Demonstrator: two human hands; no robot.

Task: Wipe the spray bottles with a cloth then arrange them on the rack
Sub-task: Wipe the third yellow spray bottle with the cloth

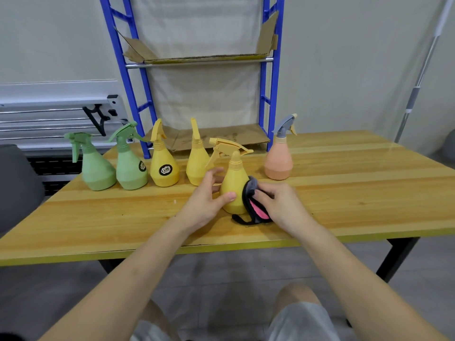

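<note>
1. The wiping step is in hand. The left hand [205, 200] steadies a yellow spray bottle [234, 185] that stands upright on the wooden surface [344, 193], thumb on its near side and fingers curled round its far side.
2. The right hand [278, 205] has its fingers closed on a grey-and-pink cloth [253, 205] and presses it against the bottle's right flank; a black edge of the cloth trails onto the surface.
3. Five more bottles stand in a row behind: two green [98, 168] [131, 166], two yellow [163, 166] [197, 161] and a peach one with a grey trigger [279, 158].
4. The blue rack [267, 94] at the back holds no bottles yet; its shelves are lined with cardboard [221, 137].
5. Judging by this, the task is early. Next the cloth should probably go round the body and trigger head, then the bottle be lifted past the row onto a shelf.
</note>
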